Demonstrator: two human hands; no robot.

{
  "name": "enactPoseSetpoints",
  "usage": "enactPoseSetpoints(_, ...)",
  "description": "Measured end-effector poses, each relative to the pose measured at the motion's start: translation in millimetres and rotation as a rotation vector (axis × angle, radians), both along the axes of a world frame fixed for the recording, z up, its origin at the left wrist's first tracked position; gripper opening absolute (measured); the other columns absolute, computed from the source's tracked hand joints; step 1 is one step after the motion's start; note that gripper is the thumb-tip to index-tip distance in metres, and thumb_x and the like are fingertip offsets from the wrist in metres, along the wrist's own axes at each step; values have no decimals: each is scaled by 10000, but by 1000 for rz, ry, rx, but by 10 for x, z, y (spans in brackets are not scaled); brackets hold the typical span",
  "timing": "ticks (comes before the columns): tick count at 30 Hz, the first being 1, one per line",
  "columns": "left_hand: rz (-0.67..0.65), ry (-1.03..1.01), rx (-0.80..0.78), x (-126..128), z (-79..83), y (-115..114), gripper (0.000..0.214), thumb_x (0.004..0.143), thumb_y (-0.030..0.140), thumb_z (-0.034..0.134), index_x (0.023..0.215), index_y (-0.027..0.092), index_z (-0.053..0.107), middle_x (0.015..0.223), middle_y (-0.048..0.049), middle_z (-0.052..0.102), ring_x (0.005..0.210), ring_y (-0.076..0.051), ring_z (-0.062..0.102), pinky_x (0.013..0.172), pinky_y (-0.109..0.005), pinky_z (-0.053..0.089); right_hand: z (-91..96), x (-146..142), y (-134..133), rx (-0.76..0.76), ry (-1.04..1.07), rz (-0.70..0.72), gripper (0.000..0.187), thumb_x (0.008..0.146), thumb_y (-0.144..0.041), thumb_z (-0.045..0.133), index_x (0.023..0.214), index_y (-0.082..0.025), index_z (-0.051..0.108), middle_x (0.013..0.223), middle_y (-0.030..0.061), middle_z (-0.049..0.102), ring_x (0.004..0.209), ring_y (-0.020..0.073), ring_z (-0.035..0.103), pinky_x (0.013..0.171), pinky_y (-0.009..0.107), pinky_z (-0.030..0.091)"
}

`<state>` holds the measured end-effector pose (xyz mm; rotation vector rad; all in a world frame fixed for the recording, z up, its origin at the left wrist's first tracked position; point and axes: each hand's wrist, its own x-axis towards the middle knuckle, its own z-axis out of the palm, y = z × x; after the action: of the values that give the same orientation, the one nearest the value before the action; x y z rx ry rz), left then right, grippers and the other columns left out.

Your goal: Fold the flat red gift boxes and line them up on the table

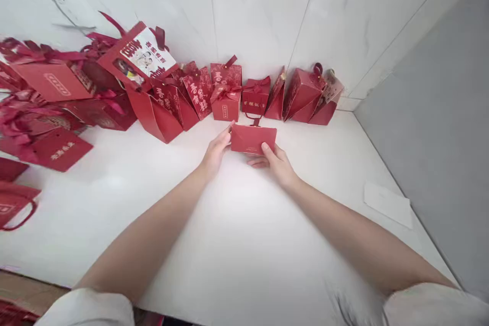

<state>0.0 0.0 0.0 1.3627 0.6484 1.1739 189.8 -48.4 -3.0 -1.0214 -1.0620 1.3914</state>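
while red boxes (pixel 225 104) lined the wall (pixel 260 10), a red carton (pixel 244 138) sat between the left hand (pixel 216 155) and the right hand (pixel 280 165)

where the view began, two white sleeves (pixel 89 308) showed at the bottom corners, and bare forearms (pixel 153 229) reached forward from them over the white desk (pixel 244 244). at the left edge was a red bag (pixel 15 202) with a looped handle; well apart from it, on the right, a flat white sheet (pixel 387 205) lay near the grey partition (pixel 428 112). the hands were apart, one at each end of the carton; whether that rested on the desk could not be told. the right hand was clamped on the carton, thumb across its face and fingers below. the left hand touched its left end, though i could not tell how firmly. to the left, boxes with ribbon bows (pixel 42 54) were heaped; farther back, others stood in a row near the marbled wall, one with a white printed panel (pixel 147 53) tilted on top.
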Motion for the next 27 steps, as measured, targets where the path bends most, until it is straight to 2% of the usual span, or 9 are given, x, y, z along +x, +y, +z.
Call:
enactPoseSetpoints(3,33,60,92,28,12,-34,642,885,391,626,1470,238,412,1514,-60,432,1429,-279,348,1188,-400,273,-22,-1,-37,6,-30,17,605,838,-686,562,1174,-189,489,943,107,751,703,207,738,627,305,588)
enactPoseSetpoints(6,51,95,113,23,19,-44,649,877,387,639,1470,253,411,1528,-54,411,1429,-273,349,1184,-388,276,-27,5,-55,11,-48,24,575,872,-686,505,1157,-187,515,937,110,752,705,212,737,619,309,580)
enactPoseSetpoints(9,47,78,74,1,28,-37,579,907,407,590,1450,269,444,1544,-34,383,1440,-265,328,1166,-384,305,-11,13,-62,15,-50,25,569,896,-691,448,1143,-186,537,957,116,753,708,212,737,621,311,576)
enactPoseSetpoints(13,35,53,-16,-10,50,-39,537,935,446,525,1438,270,459,1518,-47,423,1384,-286,412,1036,-400,439,23,15,-72,8,-51,19,600,903,-708,402,1134,-175,555,955,126,752,711,218,737,624,317,574)
enactPoseSetpoints(17,55,45,-54,-1,74,-49,536,923,467,537,1416,263,491,1468,-59,494,1320,-278,480,945,-362,478,32,17,-74,7,-42,12,624,902,-718,384,1124,-164,569,945,135,749,704,224,735,617,321,573)
enactPoseSetpoints(21,69,4,-109,-3,87,-39,503,888,441,599,1351,248,564,1335,-76,617,1181,-250,581,901,-342,480,-18,26,-43,17,-23,-4,608,900,-705,414,1143,-169,568,942,125,744,683,218,728,626,330,577)
enactPoseSetpoints(24,65,-37,-131,-6,83,-24,423,884,437,603,1256,238,627,1212,-72,680,1062,-217,624,873,-329,481,-71,43,-11,46,26,-32,608,900,-707,405,1205,-201,554,1069,118,724,746,221,727,634,336,579)
enactPoseSetpoints(27,71,-63,-146,-5,65,-21,281,877,436,612,1034,217,689,1047,-39,705,931,-172,628,815,-279,471,-96,61,-2,141,30,-58,607,912,-708,349,1335,-294,486,1342,68,603,1044,254,674,668,345,591)
